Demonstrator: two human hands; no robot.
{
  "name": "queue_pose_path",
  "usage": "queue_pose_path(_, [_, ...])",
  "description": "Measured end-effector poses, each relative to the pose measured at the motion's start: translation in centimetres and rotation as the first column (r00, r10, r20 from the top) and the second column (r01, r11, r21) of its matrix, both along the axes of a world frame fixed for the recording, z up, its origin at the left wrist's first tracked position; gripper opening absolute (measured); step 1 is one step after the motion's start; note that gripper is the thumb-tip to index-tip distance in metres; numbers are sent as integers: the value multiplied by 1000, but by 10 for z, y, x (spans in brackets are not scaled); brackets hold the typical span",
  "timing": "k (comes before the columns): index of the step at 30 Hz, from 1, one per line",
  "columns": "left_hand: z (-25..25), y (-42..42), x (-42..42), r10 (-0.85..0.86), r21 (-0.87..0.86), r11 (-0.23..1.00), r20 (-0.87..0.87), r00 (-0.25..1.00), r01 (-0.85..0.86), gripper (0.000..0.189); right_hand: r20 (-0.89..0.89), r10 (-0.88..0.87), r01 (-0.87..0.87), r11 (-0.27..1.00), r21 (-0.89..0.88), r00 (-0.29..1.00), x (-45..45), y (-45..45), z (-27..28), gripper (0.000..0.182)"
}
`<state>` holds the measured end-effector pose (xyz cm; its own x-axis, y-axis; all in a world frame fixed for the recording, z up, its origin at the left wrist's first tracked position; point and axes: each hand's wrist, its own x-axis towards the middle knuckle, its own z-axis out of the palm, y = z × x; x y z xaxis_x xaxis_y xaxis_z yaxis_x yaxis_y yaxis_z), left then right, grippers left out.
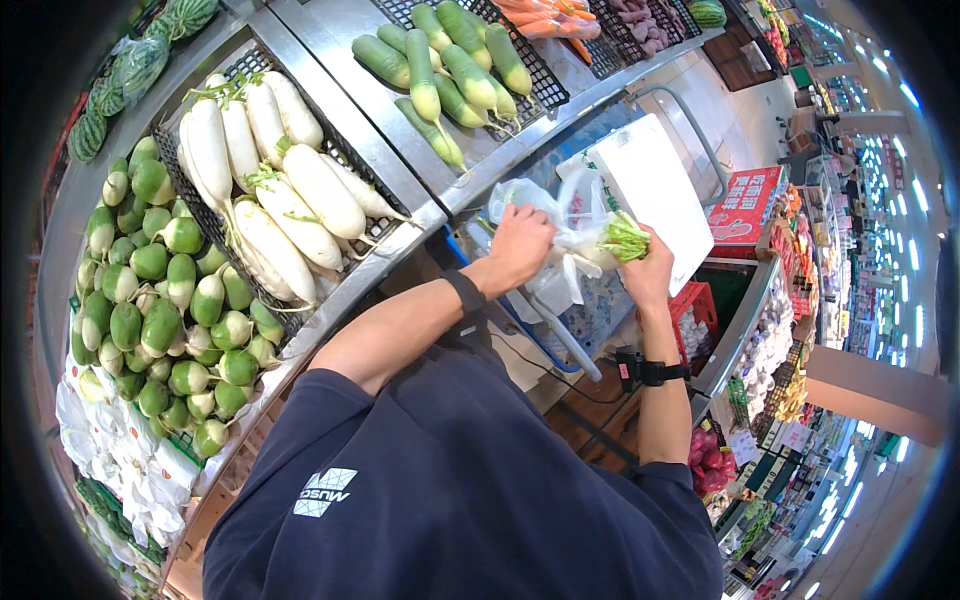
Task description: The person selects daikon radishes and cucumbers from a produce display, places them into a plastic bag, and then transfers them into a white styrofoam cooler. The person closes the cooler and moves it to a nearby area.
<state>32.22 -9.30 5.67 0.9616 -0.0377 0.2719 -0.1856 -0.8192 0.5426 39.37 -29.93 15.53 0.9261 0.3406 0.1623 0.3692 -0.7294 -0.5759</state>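
A clear plastic bag (574, 214) hangs over a blue platform cart. Curled fingers of my left hand (525, 244) grip its left side. At the bag's right, my right hand (646, 266) holds a white radish (598, 257) by its cut green leaf stalks (624, 238). Much of the radish is hidden by plastic, so I cannot tell how far inside it lies. Behind both hands, a white foam box (664, 191) rests on the cart (611, 322).
A metal display counter (420, 191) on the left bears a black crate of white radishes (315, 187), green radishes (457, 67) and round green radishes (157, 322). The cart's metal handle (566, 341) rises near me. A red crate (694, 311) stands right.
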Motion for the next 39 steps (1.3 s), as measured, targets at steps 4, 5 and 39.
queue_pose_path(4, [-8, 1, 2, -38, -125, 991, 19, 999, 40, 29, -70, -40, 45, 995, 85, 997, 11, -11, 25, 40])
queue_pose_path(5, [-8, 1, 2, -53, -184, 981, 25, 998, 57, 35, -67, -26, 33, 993, 113, 997, 13, -10, 38, 40])
queue_pose_path(39, [81, 211, -122, 541, -332, 760, -152, 827, -558, 71, -546, 626, 293, 468, 834, 556, -6, 323, 13, 27])
